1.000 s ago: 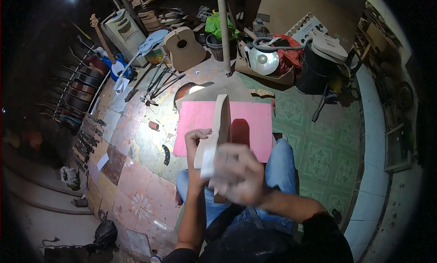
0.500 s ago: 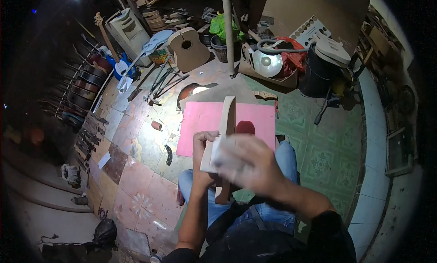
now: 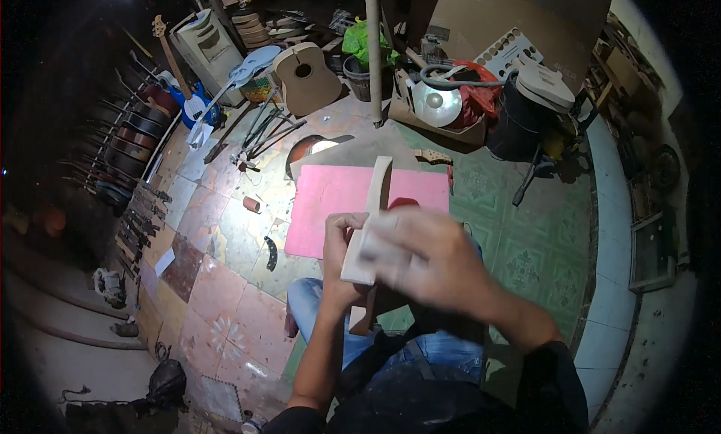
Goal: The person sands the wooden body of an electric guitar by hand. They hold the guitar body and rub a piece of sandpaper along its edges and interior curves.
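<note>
A curved, pale wooden piece (image 3: 381, 180) points lengthwise away from the person, one hand at each side

In the head view, the piece is in the middle, raised edge-on between the hands. Its long axis runs from the person's lap outward, the far end leaning a little to the right and overlapping a pink rectangular sheet (image 3: 319, 201) in the view. The left hand (image 3: 336, 242) is at the near half, on the left side, closed around the wood with the thumb against it. The right hand (image 3: 435, 257) comes in from the right and overlaps that same near half, its fingers bent across the wood. Of the two, the left is plainly in contact; the right is blurred, so I cannot tell whether it presses on the wood or pinches the whitish shape (image 3: 372, 248) beneath its fingers.

Below the hands, a pale wooden end (image 3: 360, 321) shows between the legs (probably the same piece, though the hands hide any join).

Left of the sheet, on worn multicoloured tiles, lie a small black curved strip (image 3: 271, 254) and a short reddish-brown cylinder (image 3: 251, 205). Beyond the sheet's far right corner lies a light-brown wooden guitar headstock (image 3: 433, 157).
</note>
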Demonstrator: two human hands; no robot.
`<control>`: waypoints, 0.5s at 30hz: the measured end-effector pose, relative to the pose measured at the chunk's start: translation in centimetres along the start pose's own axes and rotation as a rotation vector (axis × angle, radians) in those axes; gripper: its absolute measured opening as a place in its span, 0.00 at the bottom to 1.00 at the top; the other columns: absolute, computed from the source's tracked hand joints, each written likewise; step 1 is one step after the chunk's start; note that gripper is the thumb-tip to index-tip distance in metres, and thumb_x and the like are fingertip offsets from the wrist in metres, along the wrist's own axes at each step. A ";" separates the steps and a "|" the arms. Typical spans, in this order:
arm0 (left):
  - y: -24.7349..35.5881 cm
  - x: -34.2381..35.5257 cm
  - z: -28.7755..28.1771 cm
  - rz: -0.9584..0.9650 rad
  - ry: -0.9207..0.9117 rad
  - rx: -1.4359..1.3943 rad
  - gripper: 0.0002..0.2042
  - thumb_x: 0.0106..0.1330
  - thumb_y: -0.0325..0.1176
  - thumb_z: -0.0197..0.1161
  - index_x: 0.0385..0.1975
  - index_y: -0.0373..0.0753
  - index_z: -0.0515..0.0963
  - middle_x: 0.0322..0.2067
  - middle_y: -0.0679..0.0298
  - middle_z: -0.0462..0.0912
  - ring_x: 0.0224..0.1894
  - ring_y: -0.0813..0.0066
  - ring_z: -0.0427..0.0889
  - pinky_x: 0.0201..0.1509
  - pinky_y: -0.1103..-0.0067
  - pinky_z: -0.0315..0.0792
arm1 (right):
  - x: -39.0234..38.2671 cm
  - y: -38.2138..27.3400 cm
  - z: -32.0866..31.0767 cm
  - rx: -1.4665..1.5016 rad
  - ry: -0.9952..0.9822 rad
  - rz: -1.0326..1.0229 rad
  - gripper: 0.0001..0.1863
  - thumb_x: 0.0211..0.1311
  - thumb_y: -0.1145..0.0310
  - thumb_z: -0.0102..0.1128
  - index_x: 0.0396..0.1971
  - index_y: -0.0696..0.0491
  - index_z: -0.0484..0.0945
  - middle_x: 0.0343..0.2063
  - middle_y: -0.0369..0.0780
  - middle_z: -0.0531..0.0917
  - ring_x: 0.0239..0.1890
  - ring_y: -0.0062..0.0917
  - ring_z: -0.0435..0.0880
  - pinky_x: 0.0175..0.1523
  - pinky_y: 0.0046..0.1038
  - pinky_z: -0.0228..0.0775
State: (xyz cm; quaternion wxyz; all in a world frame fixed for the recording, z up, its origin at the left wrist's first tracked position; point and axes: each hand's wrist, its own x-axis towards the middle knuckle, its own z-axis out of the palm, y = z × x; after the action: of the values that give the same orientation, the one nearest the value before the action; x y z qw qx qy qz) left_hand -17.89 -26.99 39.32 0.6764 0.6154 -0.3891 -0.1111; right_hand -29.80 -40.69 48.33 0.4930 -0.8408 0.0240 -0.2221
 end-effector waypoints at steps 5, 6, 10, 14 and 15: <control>0.4 -0.6 -0.1 -0.087 0.074 -0.159 0.23 0.58 0.27 0.72 0.47 0.38 0.64 0.47 0.56 0.74 0.52 0.69 0.76 0.61 0.72 0.72 | -0.4 0.0 0.7 -0.137 -0.037 -0.070 0.25 0.54 0.60 0.75 0.53 0.48 0.84 0.46 0.42 0.85 0.47 0.33 0.85 0.50 0.36 0.74; 0.8 -0.4 -0.3 0.013 0.015 -0.047 0.20 0.61 0.25 0.69 0.47 0.38 0.64 0.47 0.56 0.74 0.52 0.69 0.76 0.62 0.71 0.72 | 0.6 1.4 0.8 -0.009 0.028 0.066 0.25 0.52 0.57 0.77 0.53 0.44 0.85 0.47 0.39 0.84 0.47 0.30 0.84 0.48 0.34 0.73; -2.3 -0.5 -1.6 -0.242 0.184 -0.351 0.31 0.52 0.30 0.79 0.49 0.39 0.63 0.47 0.58 0.72 0.51 0.69 0.75 0.60 0.72 0.71 | -2.3 -3.7 2.2 -0.191 -0.036 -0.236 0.23 0.56 0.67 0.75 0.52 0.55 0.83 0.47 0.46 0.83 0.47 0.33 0.85 0.53 0.31 0.76; -0.4 -0.1 -1.5 0.014 0.032 -0.030 0.19 0.63 0.28 0.68 0.45 0.37 0.62 0.44 0.54 0.72 0.52 0.61 0.76 0.64 0.66 0.71 | -0.2 2.0 3.7 0.198 0.167 0.099 0.27 0.50 0.64 0.80 0.53 0.48 0.84 0.47 0.43 0.83 0.46 0.33 0.84 0.51 0.32 0.73; 0.2 0.4 -1.3 0.006 0.022 -0.056 0.18 0.64 0.28 0.67 0.44 0.37 0.62 0.44 0.54 0.72 0.53 0.62 0.76 0.65 0.66 0.71 | 0.0 2.2 3.7 0.197 0.177 0.078 0.29 0.50 0.63 0.81 0.55 0.49 0.83 0.48 0.44 0.83 0.47 0.32 0.84 0.51 0.32 0.73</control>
State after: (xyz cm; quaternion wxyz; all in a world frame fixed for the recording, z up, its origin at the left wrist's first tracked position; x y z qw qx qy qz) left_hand -16.87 -26.23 39.72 0.6980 0.5961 -0.3802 -0.1132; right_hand -27.92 -38.80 44.97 0.5774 -0.7639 0.0780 -0.2775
